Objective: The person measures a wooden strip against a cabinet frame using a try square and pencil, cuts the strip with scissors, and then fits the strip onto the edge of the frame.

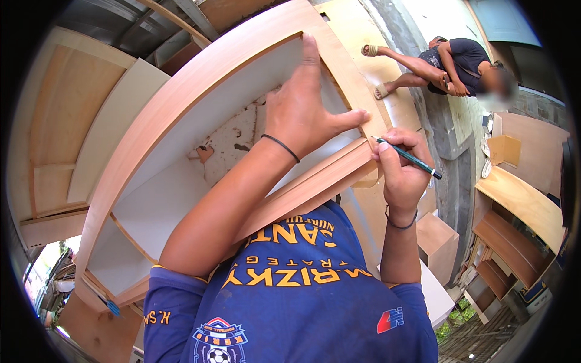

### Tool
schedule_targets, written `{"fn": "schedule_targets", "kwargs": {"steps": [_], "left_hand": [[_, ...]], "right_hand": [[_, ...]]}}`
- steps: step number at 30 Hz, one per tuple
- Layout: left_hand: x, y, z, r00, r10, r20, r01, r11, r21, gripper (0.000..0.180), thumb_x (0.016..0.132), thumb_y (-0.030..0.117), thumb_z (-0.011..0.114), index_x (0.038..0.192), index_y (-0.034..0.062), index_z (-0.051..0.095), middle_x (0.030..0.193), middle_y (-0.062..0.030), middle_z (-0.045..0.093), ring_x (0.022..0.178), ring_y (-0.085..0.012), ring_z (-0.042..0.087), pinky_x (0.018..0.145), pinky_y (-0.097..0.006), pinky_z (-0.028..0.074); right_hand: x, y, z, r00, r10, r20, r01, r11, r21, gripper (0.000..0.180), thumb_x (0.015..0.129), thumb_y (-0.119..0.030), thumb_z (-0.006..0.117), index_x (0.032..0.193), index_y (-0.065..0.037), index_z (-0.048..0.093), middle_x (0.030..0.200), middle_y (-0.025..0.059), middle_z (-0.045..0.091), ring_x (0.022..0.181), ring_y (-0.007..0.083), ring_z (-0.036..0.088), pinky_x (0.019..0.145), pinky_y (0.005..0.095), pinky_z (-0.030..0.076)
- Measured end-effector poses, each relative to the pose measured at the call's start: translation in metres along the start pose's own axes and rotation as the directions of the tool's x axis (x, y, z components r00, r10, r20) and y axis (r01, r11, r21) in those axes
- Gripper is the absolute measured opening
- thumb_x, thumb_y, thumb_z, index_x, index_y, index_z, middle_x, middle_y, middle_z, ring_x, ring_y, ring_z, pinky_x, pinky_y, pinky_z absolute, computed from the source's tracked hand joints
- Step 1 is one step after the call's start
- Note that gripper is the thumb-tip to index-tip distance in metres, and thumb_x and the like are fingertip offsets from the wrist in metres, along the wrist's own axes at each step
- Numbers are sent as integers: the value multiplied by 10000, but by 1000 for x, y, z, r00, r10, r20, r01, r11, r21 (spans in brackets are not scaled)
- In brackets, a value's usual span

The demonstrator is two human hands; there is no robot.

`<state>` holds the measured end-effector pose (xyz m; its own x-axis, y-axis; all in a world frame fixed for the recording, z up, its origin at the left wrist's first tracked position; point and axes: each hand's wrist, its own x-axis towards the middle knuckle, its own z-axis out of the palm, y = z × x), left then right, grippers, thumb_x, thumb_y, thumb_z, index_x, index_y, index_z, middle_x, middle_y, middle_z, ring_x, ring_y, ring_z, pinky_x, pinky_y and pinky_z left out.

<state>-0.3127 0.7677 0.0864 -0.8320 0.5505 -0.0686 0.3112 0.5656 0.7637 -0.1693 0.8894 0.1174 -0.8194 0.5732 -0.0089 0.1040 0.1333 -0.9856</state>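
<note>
A light-wood cabinet (163, 97) with a curved front frame and white interior lies before me. My left hand (298, 115) reaches across its opening with fingers spread. One fingertip touches the frame near the far inner corner, and the thumb rests on the right-hand frame piece (378, 121). Between the fingers of my right hand (404, 181) is a dark green pencil (411, 158). Its tip is at the frame's near right corner, just below the left thumb. Whether the tip touches the wood I cannot tell. A stained patch (233, 145) shows inside the cabinet.
A person (457, 66) sits beyond the cabinet at the upper right. Wooden panels (85, 115) stand at the left. On the right are a wooden shelf unit (514, 236) and a cardboard-coloured box (437, 242). A blue-bristled brush (112, 307) is by the cabinet's lower left corner.
</note>
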Motion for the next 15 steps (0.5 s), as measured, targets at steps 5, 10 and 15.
{"fn": "schedule_targets", "kwargs": {"steps": [5,10,15], "left_hand": [[2,4,-6,993,-55,101,58,998,-23,1322,586,566,786,1461,-47,7,1153,-227,590,1018,-343,616,816,-458,488],[1,3,-3,997,-33,69,34,999,-16,1333,586,586,786,1462,-44,4,1061,-209,592,936,-325,625,763,-423,504],[1,-1,1,999,-3,35,4,1000,-4,1335,582,594,794,1461,-55,27,931,-188,582,826,-303,624,704,-361,517]], "right_hand": [[-1,3,0,999,-50,-16,49,998,-45,155,802,95,581,937,27,548,954,109,569,789,121,596,698,221,494],[0,-1,1,999,-36,9,36,999,25,155,818,104,554,948,21,544,959,116,566,811,135,597,701,223,495],[4,-7,-5,968,-248,37,245,908,-341,155,787,105,568,909,13,589,911,125,558,810,194,606,683,261,491]]}}
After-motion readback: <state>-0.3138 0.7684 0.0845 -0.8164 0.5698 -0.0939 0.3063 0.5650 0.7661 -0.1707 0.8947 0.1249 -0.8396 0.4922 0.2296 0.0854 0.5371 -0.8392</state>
